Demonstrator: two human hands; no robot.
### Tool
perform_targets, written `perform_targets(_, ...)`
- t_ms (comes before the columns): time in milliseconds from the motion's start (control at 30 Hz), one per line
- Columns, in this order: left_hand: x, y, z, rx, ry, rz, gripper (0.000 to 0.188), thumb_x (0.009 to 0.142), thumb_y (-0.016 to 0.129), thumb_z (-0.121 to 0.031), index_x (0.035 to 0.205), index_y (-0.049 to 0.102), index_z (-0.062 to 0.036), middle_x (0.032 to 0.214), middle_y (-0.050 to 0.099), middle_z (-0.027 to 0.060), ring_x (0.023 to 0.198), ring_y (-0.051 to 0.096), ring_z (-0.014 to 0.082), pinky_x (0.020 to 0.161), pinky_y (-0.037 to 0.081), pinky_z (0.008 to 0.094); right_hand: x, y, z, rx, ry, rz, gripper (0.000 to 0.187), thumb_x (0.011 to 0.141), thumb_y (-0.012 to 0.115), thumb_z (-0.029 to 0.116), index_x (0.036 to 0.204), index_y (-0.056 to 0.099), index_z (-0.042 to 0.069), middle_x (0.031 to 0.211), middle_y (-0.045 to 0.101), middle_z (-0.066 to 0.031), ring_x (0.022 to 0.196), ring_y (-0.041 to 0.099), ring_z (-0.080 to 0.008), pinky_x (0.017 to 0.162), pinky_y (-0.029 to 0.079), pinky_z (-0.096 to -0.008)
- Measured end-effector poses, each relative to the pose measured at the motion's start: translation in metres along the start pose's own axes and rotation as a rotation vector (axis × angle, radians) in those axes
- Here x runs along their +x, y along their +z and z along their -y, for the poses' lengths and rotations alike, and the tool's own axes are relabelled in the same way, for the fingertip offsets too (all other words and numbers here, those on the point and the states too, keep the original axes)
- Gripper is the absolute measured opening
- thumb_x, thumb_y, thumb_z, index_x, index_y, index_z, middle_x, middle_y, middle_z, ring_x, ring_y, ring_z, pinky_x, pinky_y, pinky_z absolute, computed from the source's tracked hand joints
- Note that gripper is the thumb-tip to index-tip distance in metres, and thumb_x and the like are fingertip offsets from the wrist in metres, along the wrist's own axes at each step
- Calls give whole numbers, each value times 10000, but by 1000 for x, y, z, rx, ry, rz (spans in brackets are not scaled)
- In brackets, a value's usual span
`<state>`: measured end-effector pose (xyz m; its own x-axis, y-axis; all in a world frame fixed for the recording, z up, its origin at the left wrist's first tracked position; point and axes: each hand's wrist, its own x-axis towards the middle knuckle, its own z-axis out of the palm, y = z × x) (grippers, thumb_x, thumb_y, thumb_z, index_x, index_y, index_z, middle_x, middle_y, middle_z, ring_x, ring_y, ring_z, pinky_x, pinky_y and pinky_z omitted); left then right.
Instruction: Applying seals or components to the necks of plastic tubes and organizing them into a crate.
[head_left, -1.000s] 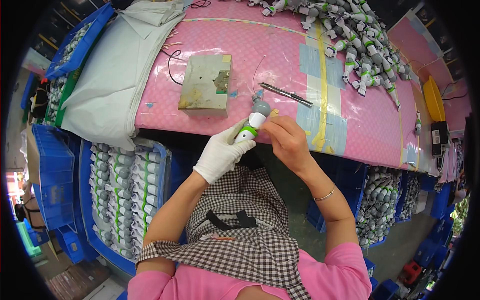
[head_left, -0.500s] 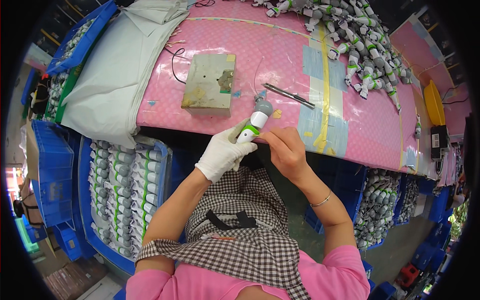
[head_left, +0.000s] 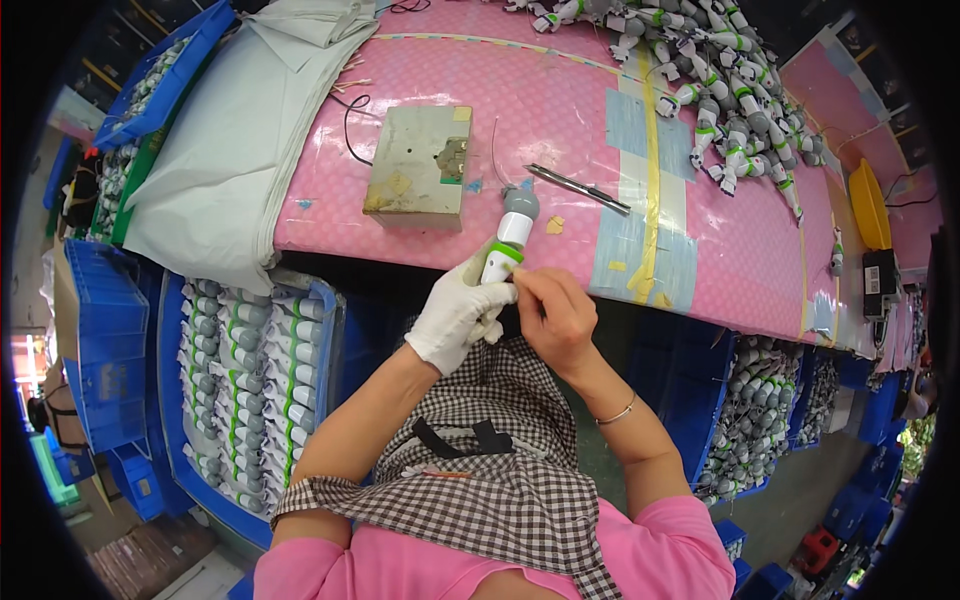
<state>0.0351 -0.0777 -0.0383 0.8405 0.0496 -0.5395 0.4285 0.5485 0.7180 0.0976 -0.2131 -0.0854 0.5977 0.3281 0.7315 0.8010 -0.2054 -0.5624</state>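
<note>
I see the left hand [head_left: 452, 312] hold a part [head_left: 514, 230], the right hand [head_left: 560, 318] beside it. A box [head_left: 410, 165] stands beyond.

From my remote station I see a pink-covered worktable [head_left: 745, 265], grey floor [head_left: 785, 510] below it — and bright light [head_left: 22, 352] at far left.

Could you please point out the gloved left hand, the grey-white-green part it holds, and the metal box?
Gloved left hand [head_left: 455, 311]: head view, back of the glove.
Grey-white-green part [head_left: 514, 231]: head view, its white middle band.
Metal box [head_left: 415, 158]: head view, its top face.
</note>
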Motion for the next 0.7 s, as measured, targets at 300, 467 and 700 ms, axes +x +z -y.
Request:
perform_targets(300,1,-10,14,-373,45,216,581,949,375,-408,1439,313,-103,634,469,14,403,357,92,434,391,267,7,-9,-2,26,-12,110,222,700,684,-68,908,640,-3,798,614,-120,693,612,-271,611,506,-350)
perform_targets(467,2,5,8,-323,59,89,824,901,186,-709,1430,331,-93,740,488,-9,434,373,67,385,366,233,7,-10,4,15,-54,162,213,701,685,-55,903,636,-6,796,614,-123,691,611,-275,608,505,-353)
perform_targets(700,6,4,20,-54,179,63,917,856,122,-761,1451,286,-83,671,438,-30,433,368,59,373,307,219,2,-15,5,-10,-77,217,243,681,691,-45,914,633,-5,783,606,-116,689,609,-276,601,500,-354)
